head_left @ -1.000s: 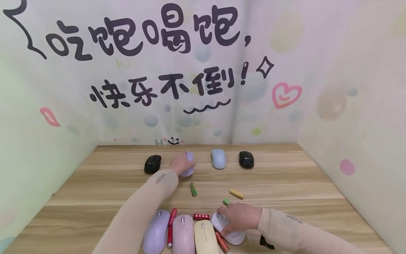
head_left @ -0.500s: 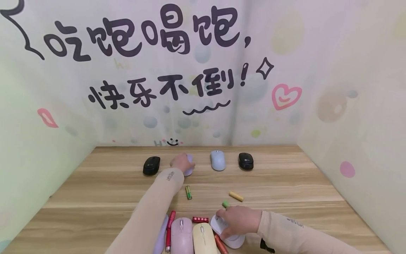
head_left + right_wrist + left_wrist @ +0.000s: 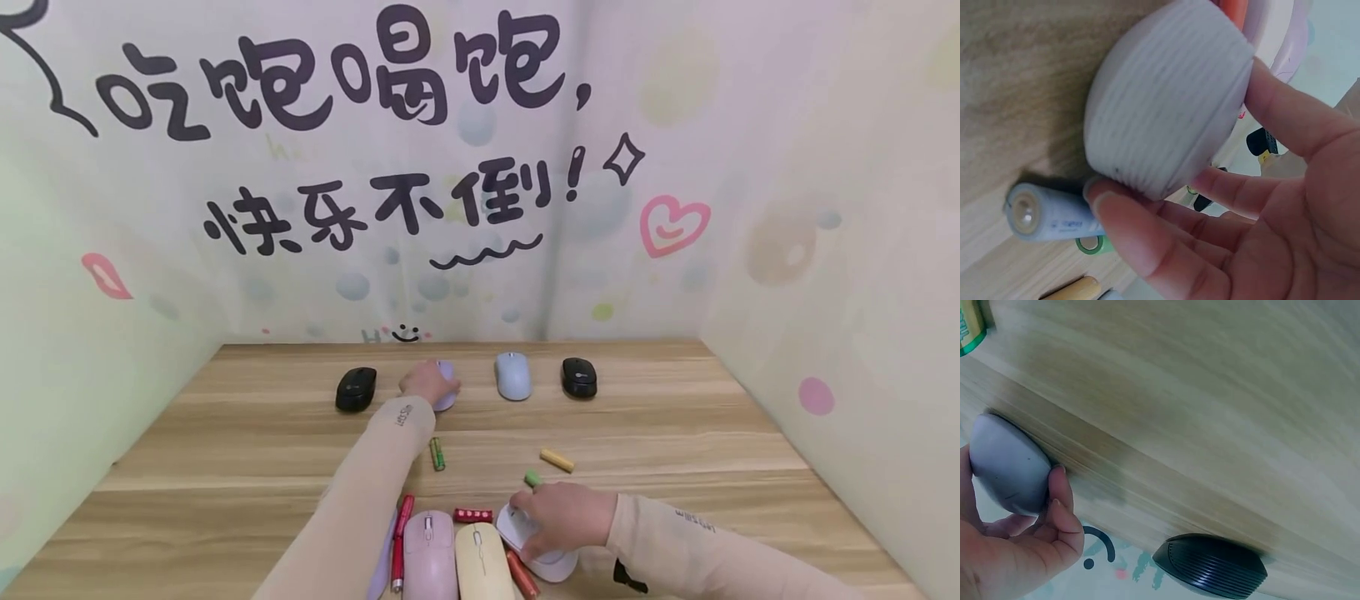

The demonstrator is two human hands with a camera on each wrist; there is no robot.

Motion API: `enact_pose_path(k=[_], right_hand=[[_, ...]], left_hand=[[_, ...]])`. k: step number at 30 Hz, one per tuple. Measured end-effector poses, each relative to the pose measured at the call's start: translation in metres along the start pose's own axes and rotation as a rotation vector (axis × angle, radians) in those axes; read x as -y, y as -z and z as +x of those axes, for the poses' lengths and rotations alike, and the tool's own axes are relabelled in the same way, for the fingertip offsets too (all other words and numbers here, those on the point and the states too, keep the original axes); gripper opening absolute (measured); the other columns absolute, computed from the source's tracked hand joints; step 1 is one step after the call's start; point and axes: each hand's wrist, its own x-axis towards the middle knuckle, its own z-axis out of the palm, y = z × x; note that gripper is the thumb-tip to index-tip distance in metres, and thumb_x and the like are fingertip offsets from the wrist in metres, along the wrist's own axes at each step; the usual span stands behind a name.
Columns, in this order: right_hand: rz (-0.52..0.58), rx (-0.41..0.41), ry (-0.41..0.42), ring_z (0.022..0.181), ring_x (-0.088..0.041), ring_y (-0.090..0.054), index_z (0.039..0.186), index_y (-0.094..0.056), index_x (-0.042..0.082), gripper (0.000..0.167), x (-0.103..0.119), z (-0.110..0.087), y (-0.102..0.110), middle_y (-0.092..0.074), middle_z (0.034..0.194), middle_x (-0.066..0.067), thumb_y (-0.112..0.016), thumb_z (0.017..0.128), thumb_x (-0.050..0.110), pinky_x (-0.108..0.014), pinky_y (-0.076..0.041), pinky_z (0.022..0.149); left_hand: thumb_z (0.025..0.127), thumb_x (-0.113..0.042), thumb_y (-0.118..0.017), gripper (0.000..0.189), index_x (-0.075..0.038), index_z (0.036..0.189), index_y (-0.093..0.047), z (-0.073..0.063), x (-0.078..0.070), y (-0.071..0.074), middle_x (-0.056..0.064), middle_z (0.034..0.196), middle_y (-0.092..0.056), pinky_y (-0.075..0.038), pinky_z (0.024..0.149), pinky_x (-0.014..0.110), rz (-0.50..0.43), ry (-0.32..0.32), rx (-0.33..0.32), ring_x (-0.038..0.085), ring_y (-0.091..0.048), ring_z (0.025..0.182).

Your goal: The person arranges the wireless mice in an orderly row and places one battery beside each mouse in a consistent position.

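Note:
At the back of the table my left hand [image 3: 429, 382] grips a purple computer mouse [image 3: 446, 393]. In the left wrist view its thumb and fingers hold the sides of that mouse [image 3: 1010, 465]. My right hand [image 3: 568, 518] holds a white mouse [image 3: 551, 568] at the front right. In the right wrist view, the thumb lies on one side of the white mouse [image 3: 1166, 100] and fingers on the other. By those fingertips lies a pale battery [image 3: 1054, 212]. A green battery [image 3: 437, 454] is on the table nearer than the left hand.
Black mice [image 3: 356, 389] [image 3: 579, 378] and a light-blue mouse [image 3: 513, 377] stand in the back row. In front sit a pink mouse [image 3: 430, 558] and a yellow mouse [image 3: 483, 565], with red batteries [image 3: 474, 516] around them. A yellow battery [image 3: 557, 460] lies mid-table. Printed walls enclose the table.
The left forearm has swung right, covering most of the front purple mouse. The green battery has shifted left and turned. Both hands keep their grips; the head view has shifted slightly.

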Motion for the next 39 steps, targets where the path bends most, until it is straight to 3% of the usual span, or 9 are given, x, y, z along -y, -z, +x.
enact_pose_path(k=[5,10,14,17,21,24,32,35,39], right_hand=[[0.004,0.000,-0.006,0.069,-0.004,-0.052,0.118,-0.055,0.009,0.053,0.001,0.001,0.000,-0.061,0.085,-0.001,-0.072,0.075,0.035,-0.019,-0.045,0.056],[0.000,-0.030,-0.021,0.070,-0.007,-0.052,0.118,-0.055,0.009,0.053,0.003,-0.001,0.001,-0.058,0.090,-0.003,-0.073,0.075,0.034,-0.021,-0.045,0.055],[-0.006,-0.045,-0.036,0.071,-0.009,-0.052,0.121,-0.054,0.014,0.055,0.008,-0.003,0.002,-0.054,0.096,-0.004,-0.073,0.075,0.036,-0.021,-0.046,0.053],[-0.005,-0.045,-0.065,0.076,-0.013,-0.056,0.121,-0.054,0.016,0.055,0.012,-0.003,0.000,-0.055,0.108,-0.010,-0.073,0.074,0.036,-0.022,-0.048,0.052],[0.002,-0.064,-0.090,0.079,-0.017,-0.058,0.117,-0.056,0.013,0.051,0.014,-0.002,-0.006,-0.057,0.111,-0.017,-0.072,0.074,0.036,-0.024,-0.049,0.051],[0.013,-0.091,-0.069,0.073,-0.014,-0.056,0.112,-0.057,0.010,0.046,0.012,-0.001,-0.010,-0.059,0.097,-0.012,-0.070,0.075,0.034,-0.022,-0.046,0.049],[0.067,-0.194,-0.046,0.065,-0.013,-0.053,0.111,-0.055,0.006,0.050,0.011,-0.004,-0.005,-0.057,0.087,-0.009,-0.070,0.069,0.028,-0.021,-0.043,0.045],[0.185,-0.258,-0.104,0.064,-0.015,-0.053,0.119,-0.051,0.004,0.056,0.001,-0.003,0.013,-0.056,0.085,-0.010,-0.070,0.070,0.026,-0.023,-0.045,0.045],[0.268,-0.324,-0.225,0.067,-0.019,-0.056,0.125,-0.045,-0.002,0.061,-0.039,0.005,0.038,-0.057,0.086,-0.013,-0.069,0.075,0.025,-0.029,-0.049,0.050]], left_hand=[[0.081,-0.046,-0.059,0.065,-0.001,0.127,-0.048,0.000,0.008,0.001,0.021,0.117,-0.056,-0.044,0.083,0.046,-0.085,-0.021,0.013,0.034,-0.055,0.102],[0.082,-0.040,-0.059,0.069,0.006,0.131,-0.041,-0.011,0.018,0.016,0.024,0.122,-0.052,-0.044,0.088,0.043,-0.167,-0.151,0.106,0.035,-0.053,0.106],[0.085,-0.029,-0.061,0.066,0.006,0.135,-0.035,-0.030,0.028,0.028,0.025,0.126,-0.049,-0.041,0.093,0.045,-0.119,-0.302,0.237,0.034,-0.052,0.108],[0.085,-0.028,-0.061,0.061,0.006,0.132,-0.039,-0.051,0.037,0.034,0.023,0.118,-0.055,-0.043,0.090,0.044,-0.008,-0.336,0.299,0.031,-0.056,0.100],[0.081,-0.032,-0.066,0.062,0.007,0.125,-0.047,-0.077,0.050,0.037,0.022,0.111,-0.059,-0.044,0.088,0.045,0.090,-0.289,0.334,0.033,-0.057,0.098],[0.076,-0.032,-0.071,0.067,0.009,0.124,-0.046,-0.086,0.056,0.034,0.024,0.114,-0.057,-0.043,0.090,0.048,0.095,-0.287,0.339,0.037,-0.054,0.105],[0.069,-0.031,-0.078,0.061,0.006,0.112,-0.055,-0.089,0.059,0.031,0.014,0.093,-0.061,-0.047,0.081,0.043,0.131,-0.293,0.339,0.027,-0.057,0.087],[0.067,-0.031,-0.079,0.056,0.003,0.106,-0.057,-0.089,0.059,0.032,0.012,0.092,-0.061,-0.047,0.082,0.043,0.156,-0.278,0.356,0.028,-0.057,0.088],[0.063,-0.031,-0.082,0.053,0.001,0.099,-0.058,-0.090,0.058,0.033,0.013,0.093,-0.061,-0.047,0.081,0.044,0.194,-0.286,0.361,0.030,-0.057,0.090]])
